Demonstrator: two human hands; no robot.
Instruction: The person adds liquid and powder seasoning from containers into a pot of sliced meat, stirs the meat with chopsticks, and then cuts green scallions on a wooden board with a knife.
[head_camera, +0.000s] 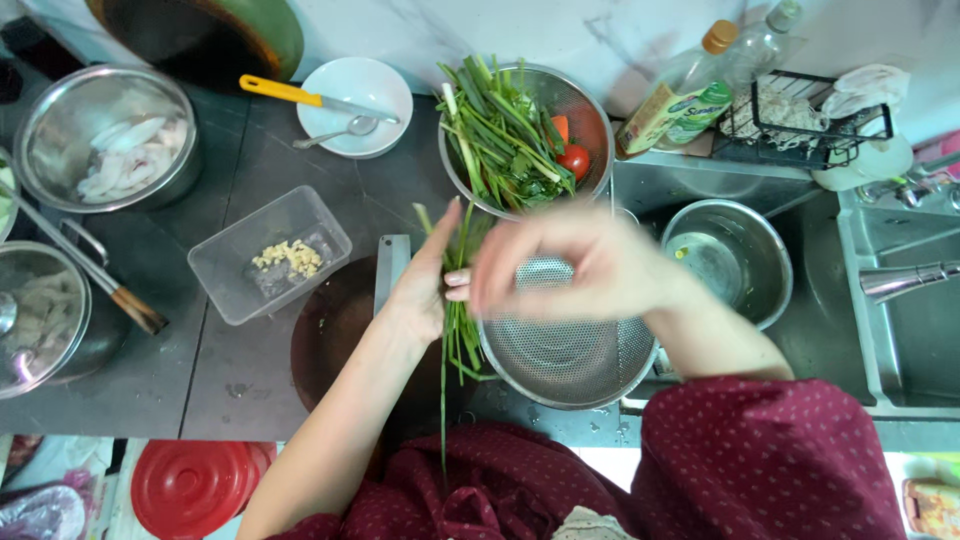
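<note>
The left hand (425, 290) is closed around a bunch of long green stalks (458, 330), whose thin ends trail toward the near edge of the counter over the dark red sleeve, while the right hand (570, 265), blurred with motion, has its fingers curled against the top of the same bunch, seemingly pinching or stripping it; exactly what it grips I cannot tell. Judging by how things lie, the sorting of greens looks early to midway: the far metal colander (590, 110) is heaped with more green stalks and leaves plus two small red tomatoes (572, 158), whereas the near perforated colander (565, 350), just under the hands, looks bare inside. To the left, a clear plastic tub (225, 270) already holds a little chopped garlic, and a steel bowl (60, 110) holds pale sliced pieces, so some preparation seems done. A round wooden cutting board (325, 340) with a cleaver (390, 265) lies just left of the hands, touching distance from the left wrist. Room is tight: the two colanders nearly meet, a steel pot (770, 270) sits in the sink to the right, and the counter's near edge runs right below the forearms, leaving open surface mainly on the dark counter (230, 380) to the near left
</note>
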